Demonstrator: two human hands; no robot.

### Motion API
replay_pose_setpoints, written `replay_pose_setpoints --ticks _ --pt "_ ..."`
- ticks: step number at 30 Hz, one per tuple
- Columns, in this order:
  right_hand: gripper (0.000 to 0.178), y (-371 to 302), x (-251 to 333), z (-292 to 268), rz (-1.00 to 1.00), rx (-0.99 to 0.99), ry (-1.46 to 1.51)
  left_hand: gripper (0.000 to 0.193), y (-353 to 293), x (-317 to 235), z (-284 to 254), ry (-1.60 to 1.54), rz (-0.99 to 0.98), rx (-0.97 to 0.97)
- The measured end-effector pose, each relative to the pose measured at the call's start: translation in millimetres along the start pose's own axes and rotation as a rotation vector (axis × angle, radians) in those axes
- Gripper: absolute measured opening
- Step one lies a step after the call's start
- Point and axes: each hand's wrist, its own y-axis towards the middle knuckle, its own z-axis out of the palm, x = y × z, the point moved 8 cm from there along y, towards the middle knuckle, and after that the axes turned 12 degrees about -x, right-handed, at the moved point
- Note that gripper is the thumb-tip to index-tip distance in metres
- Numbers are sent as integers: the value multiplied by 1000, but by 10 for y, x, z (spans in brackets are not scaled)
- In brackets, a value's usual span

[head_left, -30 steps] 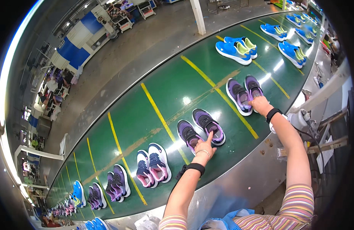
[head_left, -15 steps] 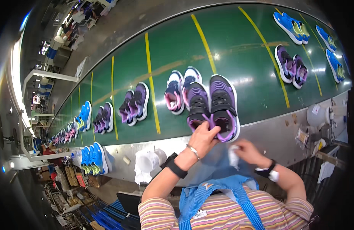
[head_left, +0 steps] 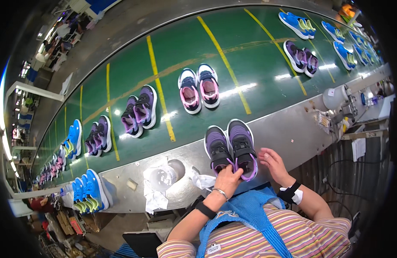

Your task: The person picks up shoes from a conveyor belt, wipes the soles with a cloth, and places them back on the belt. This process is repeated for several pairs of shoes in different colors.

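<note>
A pair of black and purple sneakers with white soles stands toes away from me over the metal ledge. My left hand grips both by their inner heel collars, pinching the two together. Beside the right-hand sneaker hovers my right hand, fingers apart and nothing in it. A white cloth lies on the ledge just left of my left hand. Farther left, a round white container sits among crumpled white cloths.
Beyond the ledge runs a green conveyor belt with yellow lines. It carries navy-white sneakers, purple sneakers and blue ones. Several blue sneakers stand at the ledge's left. A white dispenser is at the right.
The purple pair has come off the belt's edge toward me, onto the ledge side. My right hand has let go of the white cloth, which now lies left of my left hand.
</note>
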Motion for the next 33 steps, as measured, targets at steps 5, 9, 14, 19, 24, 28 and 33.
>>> replay_pose_setpoints --ticks 5,9,14,19,24,28,33 --pt "85 -62 -134 175 -10 130 -156 47 -131 -103 -44 -23 -37 -63" --pt "86 -119 -125 224 -167 120 -362 50 -295 554 -319 -267 -654 -537" --pt "49 26 -357 55 -98 6 -156 54 -486 1189 423 -539 -775 -172" --pt "42 -178 16 62 62 116 112 34 -536 793 255 -1300 -989 -123" --pt "55 -346 495 122 -364 166 -216 58 -395 598 -190 -870 -527 -201" --pt "61 -475 673 124 -443 161 -240 63 -407 695 -353 -793 -476 -322" --pt "66 -547 701 18 -630 95 -416 72 -352 441 -792 -228 -134 -416"
